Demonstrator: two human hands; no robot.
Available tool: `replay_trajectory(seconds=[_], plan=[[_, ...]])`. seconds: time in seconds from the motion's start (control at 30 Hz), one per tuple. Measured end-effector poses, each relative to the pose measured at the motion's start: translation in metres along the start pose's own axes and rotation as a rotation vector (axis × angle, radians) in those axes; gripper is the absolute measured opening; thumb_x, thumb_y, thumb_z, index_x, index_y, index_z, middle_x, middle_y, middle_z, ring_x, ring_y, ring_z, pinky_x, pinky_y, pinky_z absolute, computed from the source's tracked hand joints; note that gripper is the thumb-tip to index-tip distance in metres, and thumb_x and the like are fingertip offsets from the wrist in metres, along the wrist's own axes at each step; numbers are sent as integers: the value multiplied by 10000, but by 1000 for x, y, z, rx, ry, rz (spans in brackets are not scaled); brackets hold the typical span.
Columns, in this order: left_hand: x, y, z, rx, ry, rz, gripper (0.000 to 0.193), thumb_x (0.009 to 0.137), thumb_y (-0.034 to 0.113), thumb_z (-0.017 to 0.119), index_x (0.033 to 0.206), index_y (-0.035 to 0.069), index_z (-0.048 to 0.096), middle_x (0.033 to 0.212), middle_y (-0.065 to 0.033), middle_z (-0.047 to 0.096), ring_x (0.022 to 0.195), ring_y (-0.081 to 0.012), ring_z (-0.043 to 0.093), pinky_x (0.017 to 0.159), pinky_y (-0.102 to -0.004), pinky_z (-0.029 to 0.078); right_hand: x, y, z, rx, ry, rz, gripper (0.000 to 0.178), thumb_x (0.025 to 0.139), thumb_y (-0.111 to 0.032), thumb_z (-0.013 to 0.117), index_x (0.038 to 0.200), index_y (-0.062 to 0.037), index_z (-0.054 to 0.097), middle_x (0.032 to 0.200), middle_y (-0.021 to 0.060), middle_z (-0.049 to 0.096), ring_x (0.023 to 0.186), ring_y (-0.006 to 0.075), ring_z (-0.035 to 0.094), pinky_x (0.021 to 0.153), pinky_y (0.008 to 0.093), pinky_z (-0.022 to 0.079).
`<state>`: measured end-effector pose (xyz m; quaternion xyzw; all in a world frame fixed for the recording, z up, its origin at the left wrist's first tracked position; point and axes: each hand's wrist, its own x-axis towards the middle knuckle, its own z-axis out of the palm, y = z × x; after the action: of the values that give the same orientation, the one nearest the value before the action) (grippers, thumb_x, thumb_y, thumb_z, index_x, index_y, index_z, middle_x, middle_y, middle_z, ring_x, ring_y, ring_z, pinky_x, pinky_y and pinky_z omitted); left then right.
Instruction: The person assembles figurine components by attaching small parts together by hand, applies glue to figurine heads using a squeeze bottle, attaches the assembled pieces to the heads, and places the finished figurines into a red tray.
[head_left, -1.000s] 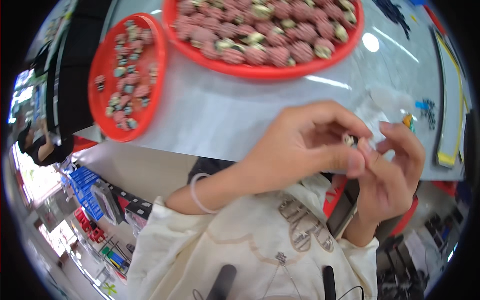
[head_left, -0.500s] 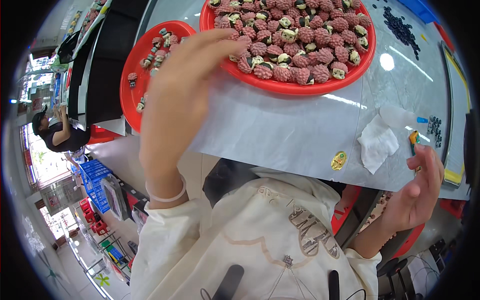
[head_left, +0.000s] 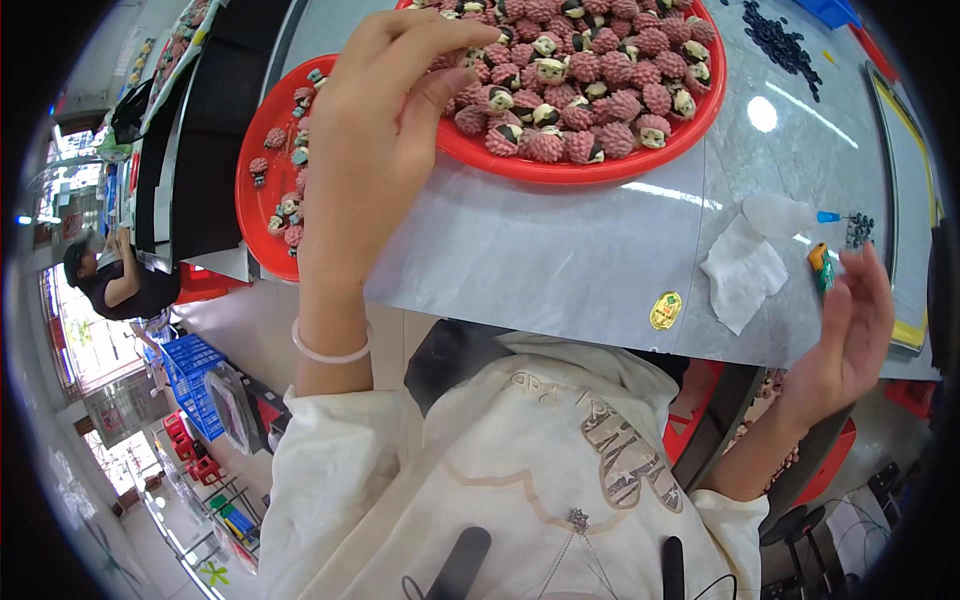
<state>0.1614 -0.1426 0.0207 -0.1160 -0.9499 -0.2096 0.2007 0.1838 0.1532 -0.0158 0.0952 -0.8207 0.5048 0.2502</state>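
Observation:
My left hand (head_left: 375, 140) reaches over the left rim of a large red tray (head_left: 590, 172), thumb and fingers apart, with nothing visible between them. Heaped in the tray are many small doll-head pieces (head_left: 552, 70) with knobbly pink hair and cream faces. Left of that hand, partly covered by it, a smaller red tray (head_left: 255, 215) holds several little figures (head_left: 290, 208) with bodies. My right hand (head_left: 850, 345) hovers at the table's right front edge, palm up, fingers loosely spread and seemingly holding nothing. Just beyond it lies a small green and orange tool (head_left: 821, 267).
A crumpled white tissue (head_left: 742, 275) lies beside a translucent bottle with a blue tip (head_left: 780, 214). Small black pieces (head_left: 780, 45) are scattered at the far right. A gold oval sticker (head_left: 665, 310) marks the table's front. At far left a person (head_left: 115, 275) works.
My left hand has moved right and further over the large tray, its thumb now spread from the fingers; more of the small tray's figures show. My right hand has dropped slightly. The view has shifted a little.

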Motion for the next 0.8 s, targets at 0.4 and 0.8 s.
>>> replay_trajectory(seconds=[0.4, 0.8], plan=[[-50, 78, 62, -1680, -205, -333, 225, 747, 11, 586, 955, -29, 509, 973, -170, 536, 839, -201, 566, 693, -271, 489, 12, 3, 23, 148, -233, 134, 307, 762, -77, 572, 1037, 45, 506, 970, 117, 580, 816, 151, 526, 777, 263, 387], [-48, 82, 74, -1687, -235, -481, 384, 735, 216, 643, 990, -27, 491, 939, -177, 545, 790, -204, 587, 664, -256, 493, 7, -5, -34, 366, -344, 251, 481, 750, -314, 609, 1052, 32, 463, 1003, 176, 449, 888, 199, 463, 701, 234, 406]])
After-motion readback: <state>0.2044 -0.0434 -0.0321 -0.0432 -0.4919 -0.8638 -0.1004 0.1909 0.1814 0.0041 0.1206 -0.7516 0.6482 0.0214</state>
